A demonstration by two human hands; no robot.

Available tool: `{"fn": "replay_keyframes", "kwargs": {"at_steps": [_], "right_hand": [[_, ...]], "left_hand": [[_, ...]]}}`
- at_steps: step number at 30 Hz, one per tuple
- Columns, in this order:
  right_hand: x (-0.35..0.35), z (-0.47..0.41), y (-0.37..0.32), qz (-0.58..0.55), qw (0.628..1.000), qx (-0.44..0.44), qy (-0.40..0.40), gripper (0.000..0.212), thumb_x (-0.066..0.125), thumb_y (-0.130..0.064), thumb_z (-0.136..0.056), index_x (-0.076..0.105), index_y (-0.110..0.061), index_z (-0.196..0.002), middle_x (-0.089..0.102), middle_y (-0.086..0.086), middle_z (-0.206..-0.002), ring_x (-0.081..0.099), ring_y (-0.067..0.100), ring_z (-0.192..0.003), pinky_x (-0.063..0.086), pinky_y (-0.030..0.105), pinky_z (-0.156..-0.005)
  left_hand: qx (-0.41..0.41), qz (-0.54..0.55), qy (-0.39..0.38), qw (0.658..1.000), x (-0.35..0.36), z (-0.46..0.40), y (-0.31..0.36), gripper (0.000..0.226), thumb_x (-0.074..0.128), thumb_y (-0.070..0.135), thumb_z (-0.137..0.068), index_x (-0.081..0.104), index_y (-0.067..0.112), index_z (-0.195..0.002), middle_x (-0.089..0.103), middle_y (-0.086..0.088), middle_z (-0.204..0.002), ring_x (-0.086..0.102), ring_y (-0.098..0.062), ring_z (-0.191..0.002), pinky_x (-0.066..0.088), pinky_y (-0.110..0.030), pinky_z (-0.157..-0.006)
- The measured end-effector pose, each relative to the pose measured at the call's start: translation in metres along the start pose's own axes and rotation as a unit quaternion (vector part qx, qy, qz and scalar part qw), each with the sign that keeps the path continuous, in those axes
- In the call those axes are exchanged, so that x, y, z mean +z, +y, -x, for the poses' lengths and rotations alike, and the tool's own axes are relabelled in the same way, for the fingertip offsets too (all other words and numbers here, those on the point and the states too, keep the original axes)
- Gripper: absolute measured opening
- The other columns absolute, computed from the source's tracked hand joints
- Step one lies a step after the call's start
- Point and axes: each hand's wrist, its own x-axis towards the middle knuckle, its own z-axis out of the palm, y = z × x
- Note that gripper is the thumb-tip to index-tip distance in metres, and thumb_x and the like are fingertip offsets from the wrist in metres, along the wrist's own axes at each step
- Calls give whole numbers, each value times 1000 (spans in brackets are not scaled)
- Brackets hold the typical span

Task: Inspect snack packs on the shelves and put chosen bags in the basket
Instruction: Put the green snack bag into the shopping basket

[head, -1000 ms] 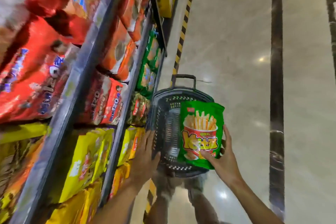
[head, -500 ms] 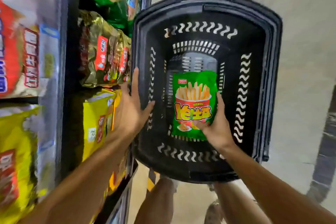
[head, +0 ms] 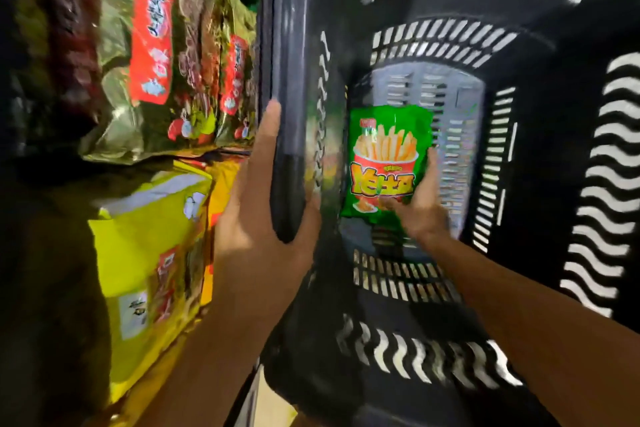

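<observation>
A black plastic basket [head: 540,184] with slotted walls fills the right of the view. Deep inside it is a green snack bag [head: 386,159] printed with fries in a red cup. My right hand [head: 420,204] holds that bag low over the basket's slotted floor, thumb on its front and fingers behind. My left hand [head: 263,218] grips the basket's left rim, thumb on the inner side and fingers along the outside.
Shelves stand at the left, right beside the basket. Gold-green foil bags with red labels [head: 156,55] fill the upper shelf. Yellow snack bags [head: 149,246] sit on the shelf below, close to my left forearm.
The view has closed in on the basket. My right hand has lowered the green bag deeper toward the basket floor. My left hand has settled onto the left rim.
</observation>
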Motion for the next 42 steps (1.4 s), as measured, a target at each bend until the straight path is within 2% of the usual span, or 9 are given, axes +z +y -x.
{"fn": "replay_keyframes", "kwargs": {"at_steps": [4,6,10,15,17,24,29,34,42], "right_hand": [[-6,2,-8,76,996,53,-2,129,93,-26,-73,3,-17,-165,27,18,-164,30,36,-151,28,49,-122],[-21,14,-19,91,994,58,-17,124,92,-25,-75,7,-21,-165,32,17,-160,33,38,-148,31,50,-121],[-71,64,-60,141,988,43,-36,104,88,-18,-79,24,-20,-161,40,15,-157,39,33,-145,31,37,-121],[-153,166,-153,208,974,-12,-92,81,80,-12,-88,37,-11,-157,46,12,-155,44,29,-143,22,22,-120],[-188,212,-196,237,966,-46,-89,71,79,-12,-87,47,-6,-150,53,14,-148,49,29,-139,21,15,-113],[-314,364,-331,259,953,-138,-79,53,63,-43,-85,66,-13,-128,66,10,-128,62,31,-121,50,41,-105],[-383,454,-401,284,928,-233,-54,47,75,-16,-85,67,-18,-131,67,10,-128,64,29,-118,54,37,-97],[-415,507,-444,341,879,-324,-73,57,71,-18,-94,52,-11,-147,53,15,-149,47,32,-139,35,34,-114],[-421,595,-491,388,805,-447,-50,59,67,-34,-98,46,-21,-152,48,4,-155,41,26,-144,36,38,-116]], "left_hand": [[-12,-14,7,1000,-2,0,5,88,77,10,-88,28,22,-161,27,34,-150,35,19,-133,24,-1,-108],[-21,-35,-4,999,-6,-1,9,94,77,14,-89,21,31,-162,34,27,-147,41,3,-134,26,0,-108],[-31,-94,-95,991,-24,2,20,107,80,25,-87,7,34,-165,38,-5,-149,44,-29,-132,49,-39,-101],[-13,-141,-179,974,-91,12,83,94,75,28,-92,15,30,-164,-4,-2,-173,-1,-29,-160,10,-41,-125],[14,-156,-175,972,-126,14,124,94,80,28,-87,24,24,-163,7,-5,-173,8,-32,-159,18,-47,-126],[59,-168,-147,973,-261,42,292,94,93,28,-70,49,12,-151,44,-18,-158,39,-47,-145,36,-60,-115],[93,-189,-95,973,-333,84,376,82,86,27,-70,54,12,-144,53,-18,-149,48,-46,-137,44,-57,-110],[143,-193,-59,969,-380,117,411,80,62,46,-79,48,12,-151,45,-17,-157,42,-44,-142,40,-62,-114],[162,-222,24,961,-463,180,452,79,68,37,-89,36,18,-158,32,-10,-165,26,-35,-154,24,-53,-125]]}}
